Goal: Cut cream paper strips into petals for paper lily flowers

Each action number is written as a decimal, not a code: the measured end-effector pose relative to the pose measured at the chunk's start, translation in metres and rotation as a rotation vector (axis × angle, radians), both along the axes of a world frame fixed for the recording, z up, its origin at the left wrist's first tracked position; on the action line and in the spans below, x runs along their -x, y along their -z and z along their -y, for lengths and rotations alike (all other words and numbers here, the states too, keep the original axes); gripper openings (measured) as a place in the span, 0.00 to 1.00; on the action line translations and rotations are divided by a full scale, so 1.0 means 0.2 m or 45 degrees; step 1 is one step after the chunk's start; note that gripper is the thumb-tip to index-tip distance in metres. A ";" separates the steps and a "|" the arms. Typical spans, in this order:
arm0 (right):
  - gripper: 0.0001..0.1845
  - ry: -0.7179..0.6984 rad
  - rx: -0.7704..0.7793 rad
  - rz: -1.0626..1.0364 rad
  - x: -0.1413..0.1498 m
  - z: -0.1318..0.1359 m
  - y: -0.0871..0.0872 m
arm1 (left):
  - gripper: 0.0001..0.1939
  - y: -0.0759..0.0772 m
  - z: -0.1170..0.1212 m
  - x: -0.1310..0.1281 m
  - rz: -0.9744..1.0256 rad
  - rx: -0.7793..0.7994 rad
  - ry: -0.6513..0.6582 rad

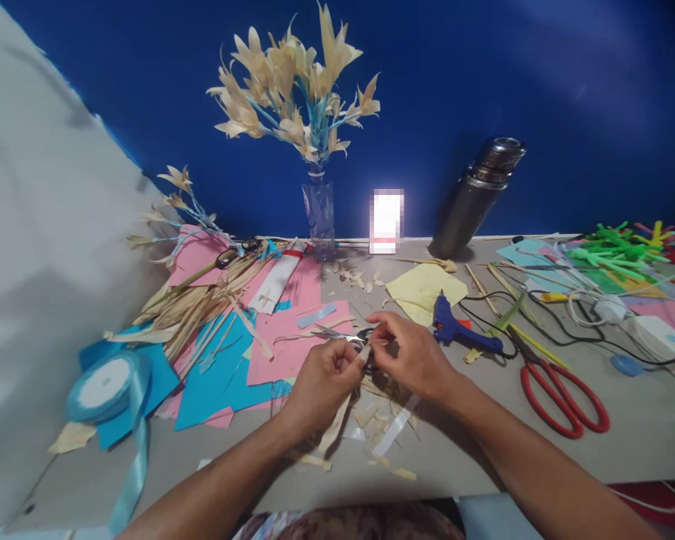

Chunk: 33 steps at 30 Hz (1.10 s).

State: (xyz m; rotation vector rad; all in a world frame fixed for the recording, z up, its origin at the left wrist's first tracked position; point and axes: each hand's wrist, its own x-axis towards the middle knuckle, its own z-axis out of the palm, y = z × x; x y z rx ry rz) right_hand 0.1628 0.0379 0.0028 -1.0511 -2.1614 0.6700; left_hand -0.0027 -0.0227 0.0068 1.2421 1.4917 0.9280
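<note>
My left hand (325, 377) is closed in a pinch on a long pale dried leaf strip (337, 421) that hangs down toward the table edge. My right hand (412, 354) is closed too, its fingertips pinching the top end of the same strip, right beside the left fingers. Just behind both hands lies a small pair of scissors (353, 337) with dark handles on pink paper (298, 341). Pale leaf scraps (378, 416) litter the table beneath my hands.
A blue glue gun (460, 330) and red scissors (562, 396) lie to the right, among cables. A bottle vase of pale leaf flowers (318, 210) and a steel flask (475, 196) stand at the back. Blue ribbon roll (106, 384), dried leaves (202, 304) and coloured papers lie left.
</note>
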 end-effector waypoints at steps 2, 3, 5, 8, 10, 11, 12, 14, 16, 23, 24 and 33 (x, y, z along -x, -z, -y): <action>0.20 0.088 -0.042 0.042 -0.03 -0.04 -0.02 | 0.10 -0.01 0.00 0.00 0.016 0.015 -0.016; 0.19 0.155 -0.054 0.040 -0.05 -0.07 -0.03 | 0.10 -0.01 0.00 0.01 0.036 0.028 -0.026; 0.21 0.242 -0.005 -0.059 -0.09 -0.10 -0.05 | 0.11 -0.02 -0.01 0.02 0.094 0.067 -0.041; 0.32 0.034 0.243 -0.320 -0.10 -0.11 -0.07 | 0.11 -0.02 -0.01 0.02 0.146 0.103 -0.045; 0.39 -0.173 0.318 -0.348 -0.08 -0.08 -0.07 | 0.11 -0.01 -0.02 0.02 0.124 0.094 -0.029; 0.40 -0.227 0.293 -0.301 -0.06 -0.05 -0.06 | 0.12 -0.01 -0.01 0.02 0.102 0.085 -0.015; 0.38 -0.246 0.234 -0.234 -0.04 -0.03 -0.04 | 0.12 0.00 -0.01 0.01 0.078 0.071 0.000; 0.28 -0.236 0.058 -0.079 0.00 0.01 0.00 | 0.12 0.01 -0.01 0.01 0.024 0.030 0.020; 0.17 -0.196 -0.121 0.062 0.01 0.03 0.03 | 0.13 0.01 0.00 0.00 -0.015 -0.003 0.022; 0.16 0.066 -0.136 0.107 -0.10 -0.11 0.00 | 0.10 -0.03 0.00 0.01 0.017 0.064 -0.006; 0.19 0.084 -0.054 0.007 -0.12 -0.12 -0.02 | 0.10 -0.04 -0.01 0.01 0.040 0.089 -0.016; 0.13 -0.223 -0.232 0.282 -0.02 0.00 0.01 | 0.11 -0.01 -0.01 0.02 0.028 0.094 0.047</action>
